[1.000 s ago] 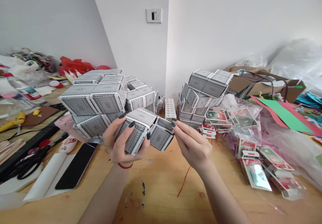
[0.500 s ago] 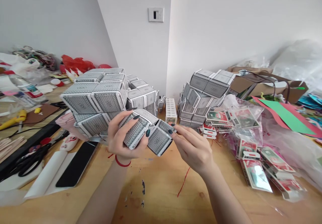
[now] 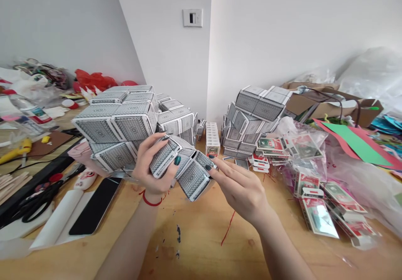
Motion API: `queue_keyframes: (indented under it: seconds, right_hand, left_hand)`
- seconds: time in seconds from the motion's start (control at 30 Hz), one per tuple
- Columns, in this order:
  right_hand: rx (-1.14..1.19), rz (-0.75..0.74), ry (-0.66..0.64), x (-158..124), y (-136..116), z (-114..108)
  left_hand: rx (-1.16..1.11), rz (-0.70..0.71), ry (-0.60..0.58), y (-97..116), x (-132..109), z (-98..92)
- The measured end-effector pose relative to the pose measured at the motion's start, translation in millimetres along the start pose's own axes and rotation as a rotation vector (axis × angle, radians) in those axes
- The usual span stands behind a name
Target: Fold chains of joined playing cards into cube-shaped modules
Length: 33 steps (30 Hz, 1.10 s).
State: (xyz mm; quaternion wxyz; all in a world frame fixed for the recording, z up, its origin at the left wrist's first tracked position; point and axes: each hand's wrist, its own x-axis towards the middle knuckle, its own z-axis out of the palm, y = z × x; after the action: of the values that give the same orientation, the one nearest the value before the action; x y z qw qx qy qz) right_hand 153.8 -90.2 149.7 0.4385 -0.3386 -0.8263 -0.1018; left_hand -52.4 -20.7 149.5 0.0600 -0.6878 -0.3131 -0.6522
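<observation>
A joined piece of boxes folded from playing cards [image 3: 194,178], with grey patterned backs and white edges, is held above the table between both hands. My left hand [image 3: 155,162] is wrapped round its left end, the thumb pressing on the front face. My right hand [image 3: 241,183] pinches the upper right corner of the right-hand box with its fingertips. Behind my left hand rises a large stack of similar card boxes [image 3: 135,123]. Another stack of card boxes [image 3: 251,123] stands at the back right.
On the wooden table [image 3: 194,246] a black phone [image 3: 94,206] and scissors [image 3: 40,196] lie at left, near a yellow glue gun [image 3: 20,150]. A row of small white boxes [image 3: 212,137] stands at the back. Red card packs [image 3: 318,217] and plastic wrap lie at right.
The held card boxes have tilted and shifted slightly down and left. The right box has swung lower, and more of the middle section shows beside my left thumb. Both hands keep their grip.
</observation>
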Motion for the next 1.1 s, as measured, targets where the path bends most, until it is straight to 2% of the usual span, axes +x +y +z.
queue_keyframes:
  seconds: [0.17, 0.3, 0.57, 0.67, 0.9, 1.1]
  right_hand:
    - [-0.088, -0.034, -0.113, -3, -5, -5]
    - [-0.107, 0.008, -0.178, -2, -8, -8]
    - [-0.098, 0.032, -0.218, -2, -9, -17]
    - [-0.086, 0.018, -0.171, -1, -8, -17]
    - [0.045, 0.051, 0.055, 7, -17, -10]
    - [0.078, 0.109, 0.187, 10, -26, -9]
  left_hand:
    - [-0.08, -0.052, -0.035, -2, -2, 2.8]
    - [-0.074, -0.067, -0.065, -4, -3, 2.9]
    - [-0.069, -0.053, -0.107, -1, -3, 2.6]
    - [-0.088, -0.062, -0.104, 0, -3, 3.6]
    - [-0.17, -0.12, -0.037, 2, -3, 5.8]
    - [-0.195, -0.131, -0.061, 4, -4, 6.8]
